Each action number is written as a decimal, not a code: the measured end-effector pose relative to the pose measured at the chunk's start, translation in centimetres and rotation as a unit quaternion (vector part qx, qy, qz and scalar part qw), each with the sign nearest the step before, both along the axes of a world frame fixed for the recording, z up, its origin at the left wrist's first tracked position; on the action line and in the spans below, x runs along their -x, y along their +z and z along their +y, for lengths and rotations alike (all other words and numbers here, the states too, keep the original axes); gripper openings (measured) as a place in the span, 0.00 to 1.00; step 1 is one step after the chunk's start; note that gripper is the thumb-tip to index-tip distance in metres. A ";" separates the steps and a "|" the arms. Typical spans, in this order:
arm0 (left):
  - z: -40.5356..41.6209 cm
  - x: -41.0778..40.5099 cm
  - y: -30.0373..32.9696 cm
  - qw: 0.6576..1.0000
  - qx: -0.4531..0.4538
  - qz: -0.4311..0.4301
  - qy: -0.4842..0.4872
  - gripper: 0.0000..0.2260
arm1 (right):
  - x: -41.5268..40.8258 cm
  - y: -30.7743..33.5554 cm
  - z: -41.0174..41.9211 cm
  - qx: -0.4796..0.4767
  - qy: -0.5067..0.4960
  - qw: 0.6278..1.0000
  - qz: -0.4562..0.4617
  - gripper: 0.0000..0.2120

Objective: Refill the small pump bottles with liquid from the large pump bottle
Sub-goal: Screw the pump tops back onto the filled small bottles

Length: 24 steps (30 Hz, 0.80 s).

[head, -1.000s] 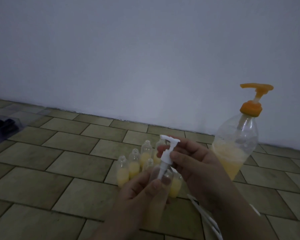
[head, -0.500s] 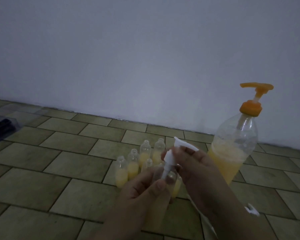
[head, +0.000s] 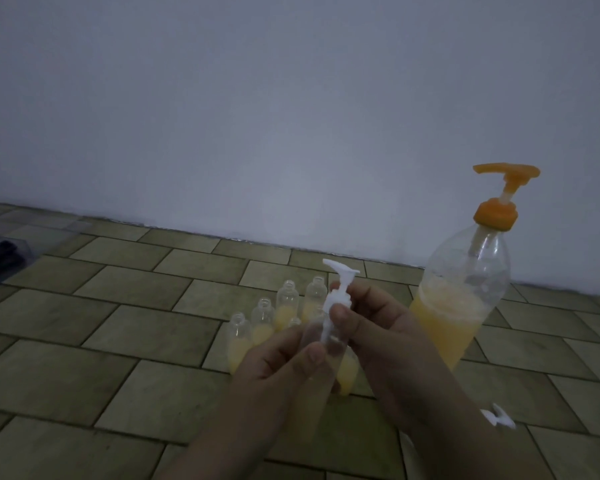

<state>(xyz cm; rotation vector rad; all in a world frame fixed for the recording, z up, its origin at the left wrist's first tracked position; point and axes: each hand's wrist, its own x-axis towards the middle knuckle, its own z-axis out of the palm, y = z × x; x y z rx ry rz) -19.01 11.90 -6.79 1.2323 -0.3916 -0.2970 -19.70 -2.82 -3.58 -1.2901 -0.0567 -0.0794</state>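
**Inspector:** State the hands' condition at the time of observation.

**Assistant:** The left hand [head: 284, 358] gripped a small clear bottle [head: 326, 341], fingers and thumb curled round its body. The right hand [head: 371, 327] pinched the collar of a white pump head [head: 336, 289], thumb in front, fingers behind. Neither hand was free.

**Inspector:** And the relation between pump and bottle?

**Assistant:** The pump stood directly above the bottle's mouth, its long axis tilted slightly and running down in line with the bottle's. The white stem already sat inside the neck. In my judgement the collar had yet to be screwed home; whether the threads had caught could not be told. The right hand was the one placed to turn it.

**Inspector:** Location of the remaining items?

**Assistant:** The uncapped small bottles [head: 284, 306], part-filled with yellow liquid, stood grouped on the tiled floor [head: 84, 323] just behind the hands, towards the wall. The large pump bottle [head: 465, 306], orange-topped, stood to the right, near the right hand. Another white pump [head: 499, 419] lay by the right forearm.

**Inspector:** Brands or labels?

**Assistant:** None legible.
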 end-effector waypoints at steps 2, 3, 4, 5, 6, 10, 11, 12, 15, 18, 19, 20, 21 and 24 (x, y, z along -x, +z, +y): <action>-0.2 -0.1 -0.1 1.000 0.003 0.003 0.010 0.19 | 0.2 0.3 0.2 -0.016 0.011 1.000 0.003 0.14; -0.2 -0.1 -0.1 1.000 0.005 0.003 0.013 0.19 | 0.3 0.3 0.4 -0.022 0.004 1.000 0.008 0.12; -0.3 -0.1 -0.2 1.000 0.003 0.001 0.014 0.19 | 0.4 0.2 0.4 -0.020 -0.011 1.000 0.012 0.13; -0.4 -0.1 -0.2 1.000 -0.001 -0.003 0.010 0.18 | 0.3 0.0 0.5 -0.008 -0.031 0.999 0.013 0.15; -0.5 0.1 -0.3 1.000 -0.004 -0.008 0.005 0.18 | 0.4 -0.1 0.6 0.002 -0.045 0.999 0.013 0.19; -0.9 0.4 -0.4 1.000 -0.009 -0.022 0.007 0.17 | 0.6 -0.2 0.4 -0.026 -0.020 0.999 0.021 0.13; -0.8 0.5 -0.3 0.999 -0.019 -0.033 0.010 0.17 | 0.7 -0.1 0.3 -0.012 -0.022 0.999 0.021 0.12; -0.8 0.5 -0.3 0.998 -0.035 -0.047 0.014 0.16 | 0.7 -0.1 0.2 0.006 -0.036 0.999 0.019 0.12; -0.6 0.4 -0.4 0.996 -0.054 -0.068 0.032 0.14 | 0.8 0.0 -0.1 0.057 -0.057 0.997 0.010 0.14; -0.4 0.1 -0.7 0.996 -0.058 -0.061 0.024 0.16 | 0.9 0.2 -0.4 0.055 -0.024 0.998 0.012 0.11; -0.2 0.0 -0.9 0.994 -0.071 -0.074 0.029 0.17 | 0.9 0.3 -0.5 0.045 -0.026 0.999 0.012 0.10; -0.2 -0.2 -1.1 0.988 -0.099 -0.107 0.052 0.18 | 0.9 0.2 -0.5 0.037 -0.037 0.999 0.009 0.09; -0.1 -0.3 -1.3 0.974 -0.140 -0.152 0.088 0.18 | 0.9 0.1 -0.4 0.030 -0.049 0.998 0.003 0.09; -0.5 -0.4 -1.7 0.919 -0.231 -0.265 0.180 0.21 | 1.0 -0.1 0.6 -0.006 -0.091 0.996 -0.001 0.07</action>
